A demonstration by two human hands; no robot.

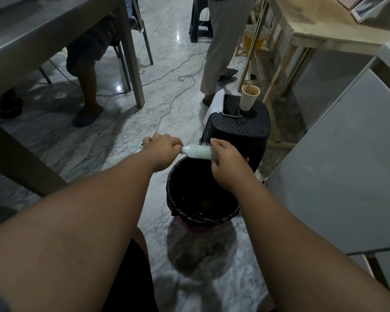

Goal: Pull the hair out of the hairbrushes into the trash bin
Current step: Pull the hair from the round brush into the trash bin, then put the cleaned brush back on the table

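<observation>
A pale mint round hairbrush [197,151] lies level over the far rim of a trash bin [200,218] lined with a black bag. My left hand [161,152] is closed around the brush's handle. My right hand [226,163] grips the far end of the bristled head, fingers pinched on the bristles. Whether any hair is between those fingers is too small to tell. The bin stands on the marble floor directly below both hands, with dark contents inside.
A black plastic stool [241,129] stands just behind the bin, carrying a phone [231,105] and a paper cup [249,97]. A grey cabinet [338,167] is at the right. One person sits at a table [54,32] at the left, another stands ahead. Cables cross the floor.
</observation>
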